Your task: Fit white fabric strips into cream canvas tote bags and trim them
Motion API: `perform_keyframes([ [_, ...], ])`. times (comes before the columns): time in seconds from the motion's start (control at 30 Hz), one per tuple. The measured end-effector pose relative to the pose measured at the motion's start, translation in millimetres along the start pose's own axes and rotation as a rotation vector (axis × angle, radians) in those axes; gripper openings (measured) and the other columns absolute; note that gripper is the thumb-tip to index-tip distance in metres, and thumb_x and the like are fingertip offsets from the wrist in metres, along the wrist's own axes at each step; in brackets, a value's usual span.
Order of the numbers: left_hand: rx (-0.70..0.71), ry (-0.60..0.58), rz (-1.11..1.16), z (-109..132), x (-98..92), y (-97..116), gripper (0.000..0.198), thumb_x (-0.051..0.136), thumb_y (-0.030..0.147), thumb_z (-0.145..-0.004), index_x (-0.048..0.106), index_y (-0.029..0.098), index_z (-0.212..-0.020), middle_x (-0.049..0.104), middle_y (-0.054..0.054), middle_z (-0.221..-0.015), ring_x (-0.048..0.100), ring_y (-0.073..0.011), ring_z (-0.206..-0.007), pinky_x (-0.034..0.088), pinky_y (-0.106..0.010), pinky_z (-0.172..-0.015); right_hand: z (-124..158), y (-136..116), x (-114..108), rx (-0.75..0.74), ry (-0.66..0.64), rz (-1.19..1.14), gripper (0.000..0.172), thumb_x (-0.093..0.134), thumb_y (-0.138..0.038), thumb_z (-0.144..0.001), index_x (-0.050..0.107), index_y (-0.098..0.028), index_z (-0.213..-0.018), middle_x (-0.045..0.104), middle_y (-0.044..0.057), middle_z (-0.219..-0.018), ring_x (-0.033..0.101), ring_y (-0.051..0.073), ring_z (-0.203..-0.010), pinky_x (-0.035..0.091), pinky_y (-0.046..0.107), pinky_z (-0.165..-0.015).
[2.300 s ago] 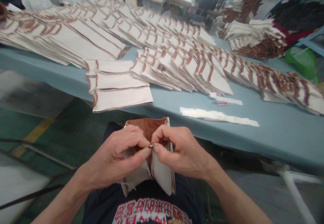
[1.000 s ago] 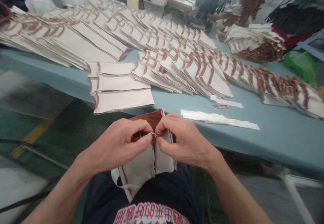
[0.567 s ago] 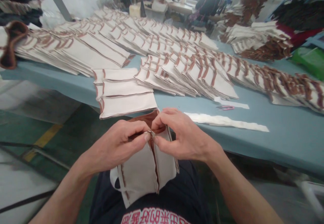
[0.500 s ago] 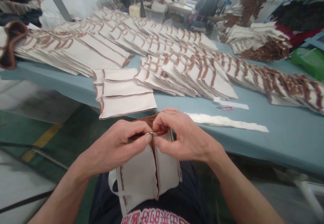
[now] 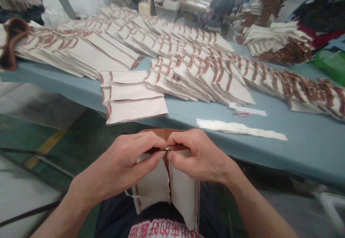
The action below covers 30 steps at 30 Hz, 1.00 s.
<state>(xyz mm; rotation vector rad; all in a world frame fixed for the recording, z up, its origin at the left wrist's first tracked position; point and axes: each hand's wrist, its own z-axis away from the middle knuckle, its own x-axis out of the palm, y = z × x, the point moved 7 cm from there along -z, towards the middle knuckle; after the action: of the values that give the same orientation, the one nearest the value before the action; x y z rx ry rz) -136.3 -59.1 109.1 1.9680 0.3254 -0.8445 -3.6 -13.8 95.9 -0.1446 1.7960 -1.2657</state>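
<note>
Between my hands hangs a cream fabric piece [image 5: 153, 182] with brown edging and a brown seam down its middle, above my lap. My left hand [image 5: 134, 159] pinches its top edge between thumb and forefinger, just left of the seam. On the other side of the seam, my right hand [image 5: 198, 155] pinches the same edge. The fingertips of both hands nearly meet there. A brown band of the piece shows behind my fingers. Below my left hand a thin white strip [image 5: 134, 196] dangles at the piece's left side.
A blue-covered table [image 5: 183, 114] carries many overlapping cream and brown fabric pieces [image 5: 137, 105]. White strips [image 5: 242, 128] and small pink-handled thread snips [image 5: 241, 115] lie near its front edge. Stacked fabric [image 5: 280, 44] and a green bag [image 5: 330, 64] stand at the right.
Both hands have moved slightly down and right with the fabric piece, still pinching its top edge at the seam. The lower right part of the piece now hangs further down.
</note>
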Motion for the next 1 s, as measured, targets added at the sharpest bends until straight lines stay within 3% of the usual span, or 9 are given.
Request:
perform_keyframes([
  [0.2,0.206,0.058,-0.189,4.5,3.9,22.6,0.020,0.049,0.005,-0.102,0.064,0.017,-0.108,0.076,-0.005,-0.099,0.073,-0.0141,-0.091,0.055,-0.020,-0.081,5.7,12.9,6.0,0.218,-0.071,-0.321,0.011,0.056,-0.027,-0.074,0.054,-0.019,-0.066,0.041,-0.007,-0.057,0.033,0.009,-0.053,0.023,0.023,-0.049],
  [0.33,0.312,0.111,-0.289,10.7,15.5,23.1,0.021,0.045,0.009,-0.106,0.064,0.012,-0.113,0.077,-0.010,-0.103,0.074,-0.0184,-0.094,0.058,-0.026,-0.084,12.1,24.0,15.1,0.336,-0.124,-0.581,0.015,0.060,-0.033,-0.071,0.055,-0.019,-0.069,0.041,-0.007,-0.058,0.030,0.009,-0.054,0.023,0.023,-0.049],
  [0.57,0.346,0.136,-0.337,20.1,23.2,21.9,0.025,0.046,0.009,-0.106,0.063,0.012,-0.123,0.077,-0.011,-0.104,0.071,-0.0192,-0.087,0.056,-0.030,-0.078,19.8,36.9,29.8,0.405,-0.130,-0.880,0.022,0.064,-0.038,-0.074,0.059,-0.017,-0.071,0.057,-0.002,-0.062,0.045,0.011,-0.053,0.032,0.021,-0.049],
  [0.77,0.275,0.085,-0.356,22.7,25.6,18.6,0.034,0.045,0.005,-0.104,0.059,0.016,-0.134,0.076,-0.013,-0.113,0.071,-0.0213,-0.096,0.053,-0.033,-0.083,21.8,41.5,31.3,0.452,-0.109,-0.870,0.021,0.068,-0.035,-0.074,0.058,-0.018,-0.070,0.055,-0.003,-0.060,0.043,0.010,-0.052,0.032,0.019,-0.048],
  [0.87,0.205,0.086,-0.233,22.1,17.5,17.0,0.031,0.048,0.007,-0.103,0.058,0.018,-0.131,0.076,-0.009,-0.113,0.071,-0.0188,-0.100,0.052,-0.031,-0.090,19.5,31.9,23.2,0.363,-0.118,-0.747,0.022,0.067,-0.035,-0.075,0.055,-0.018,-0.069,0.048,-0.005,-0.059,0.038,0.009,-0.054,0.030,0.020,-0.049],
  [1.0,0.034,-0.061,-0.095,13.8,8.1,11.9,0.028,0.044,0.013,-0.108,0.058,0.021,-0.130,0.074,-0.006,-0.117,0.070,-0.0162,-0.107,0.050,-0.024,-0.093,18.8,14.2,11.1,0.230,-0.099,-0.498,0.012,0.059,-0.028,-0.077,0.056,-0.018,-0.071,0.046,-0.006,-0.060,0.035,0.009,-0.054,0.028,0.021,-0.050],
])
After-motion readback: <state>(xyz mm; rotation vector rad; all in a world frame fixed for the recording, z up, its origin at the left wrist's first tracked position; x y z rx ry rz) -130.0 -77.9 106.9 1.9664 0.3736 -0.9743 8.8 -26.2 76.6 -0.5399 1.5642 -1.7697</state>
